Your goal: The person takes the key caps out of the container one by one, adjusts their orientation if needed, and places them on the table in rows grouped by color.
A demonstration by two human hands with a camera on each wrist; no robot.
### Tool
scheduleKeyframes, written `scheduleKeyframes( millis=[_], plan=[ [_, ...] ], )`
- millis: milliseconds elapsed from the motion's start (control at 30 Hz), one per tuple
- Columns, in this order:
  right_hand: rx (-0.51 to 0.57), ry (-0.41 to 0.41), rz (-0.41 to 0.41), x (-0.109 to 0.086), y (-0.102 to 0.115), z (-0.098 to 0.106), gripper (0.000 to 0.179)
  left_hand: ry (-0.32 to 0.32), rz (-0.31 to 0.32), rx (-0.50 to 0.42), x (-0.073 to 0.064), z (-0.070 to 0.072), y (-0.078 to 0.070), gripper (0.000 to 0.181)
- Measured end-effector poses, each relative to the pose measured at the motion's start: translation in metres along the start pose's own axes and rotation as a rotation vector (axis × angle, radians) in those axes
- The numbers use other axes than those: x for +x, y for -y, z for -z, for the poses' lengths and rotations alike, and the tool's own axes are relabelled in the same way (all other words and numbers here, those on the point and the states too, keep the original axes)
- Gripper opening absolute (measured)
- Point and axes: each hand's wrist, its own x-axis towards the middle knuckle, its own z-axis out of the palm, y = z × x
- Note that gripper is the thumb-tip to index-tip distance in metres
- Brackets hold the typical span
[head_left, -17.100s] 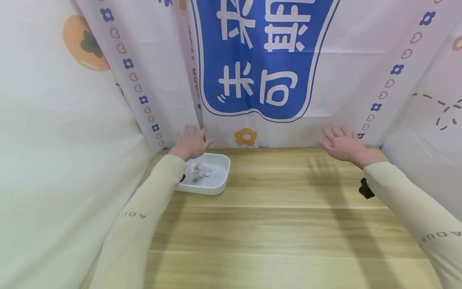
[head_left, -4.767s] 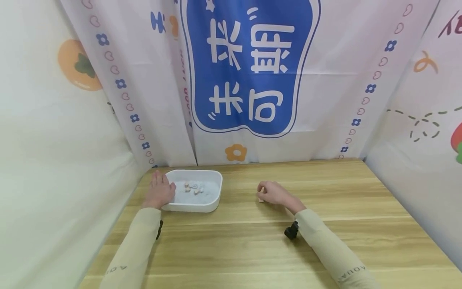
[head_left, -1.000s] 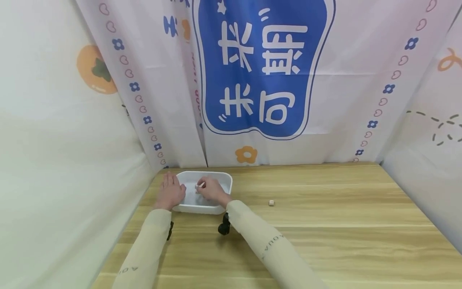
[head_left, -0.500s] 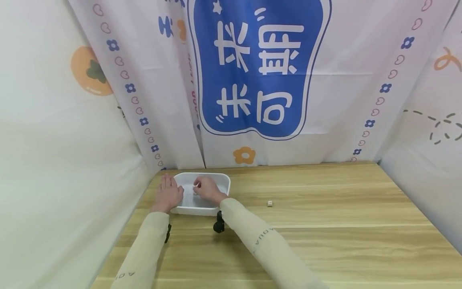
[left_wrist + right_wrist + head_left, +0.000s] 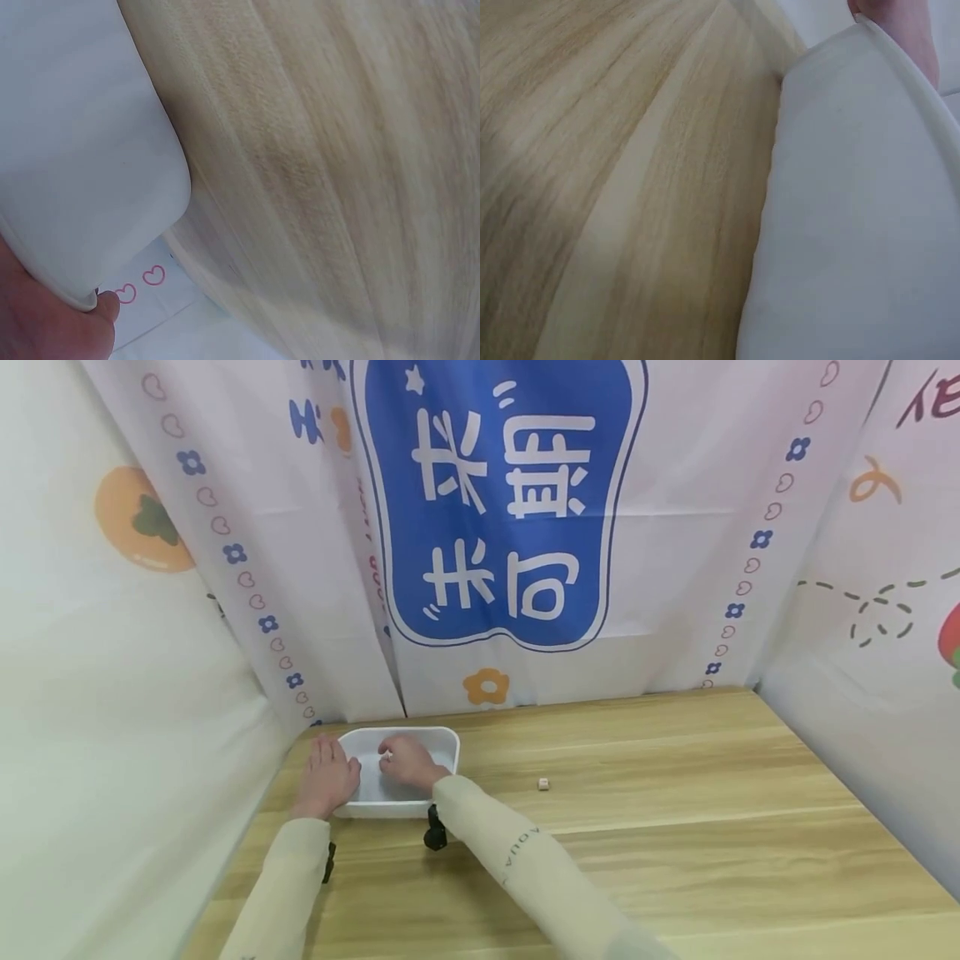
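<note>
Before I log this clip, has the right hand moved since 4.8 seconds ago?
Yes, leftward: the right hand was right of the orange printed flower; now it is left of it, in the white tray.

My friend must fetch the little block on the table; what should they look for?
Start at the wooden table, with the white tray at its back left. Right of the tray, on the wood, sits the little pale block. Far smaller than the tray, it lies outside it, apart from the right hand.

Wood-grain table, white printed curtain, blue emblem
</note>
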Motion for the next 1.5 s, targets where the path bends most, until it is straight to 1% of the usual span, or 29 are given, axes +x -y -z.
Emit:
scheduleKeyframes(
  millis=[133, 167, 233, 333, 567, 733, 833, 1133, 1267, 1500],
  plan=[
    [-0.039, 0.000, -0.030, 0.002, 0.002, 0.002, 0.026, 0.006, -0.005, 0.001, 0.002, 0.003, -0.001, 0.070],
    [-0.048, 0.008, -0.050, 0.002, 0.002, 0.002, 0.026, 0.010, -0.005, 0.001, 0.003, 0.003, -0.002, 0.071],
    [-0.082, 0.012, -0.066, 0.003, 0.001, 0.003, 0.027, 0.018, -0.009, 0.001, 0.004, 0.003, -0.003, 0.071],
    [-0.120, 0.023, -0.076, 0.002, 0.002, 0.006, 0.026, 0.031, -0.005, 0.002, 0.006, 0.002, -0.005, 0.071],
    [-0.183, 0.045, -0.042, 0.003, 0.005, 0.008, 0.025, 0.025, 0.007, 0.005, 0.010, 0.003, -0.005, 0.070],
    [-0.196, 0.057, -0.029, 0.004, 0.006, 0.007, 0.023, 0.032, 0.006, 0.005, 0.009, 0.003, -0.002, 0.070],
    [-0.206, 0.060, -0.026, 0.005, 0.005, 0.007, 0.022, 0.030, 0.008, 0.006, 0.008, 0.003, -0.003, 0.070],
    [-0.232, 0.097, -0.056, 0.008, 0.008, 0.005, 0.024, 0.034, 0.023, 0.004, 0.003, 0.007, -0.007, 0.069],
    [-0.263, 0.113, -0.053, 0.008, 0.011, 0.002, 0.026, 0.041, 0.027, 0.013, 0.002, 0.005, -0.004, 0.069],
    [-0.304, 0.143, -0.013, 0.002, 0.019, 0.004, 0.031, 0.035, 0.031, 0.014, 0.000, 0.001, 0.002, 0.069]
  ],
)
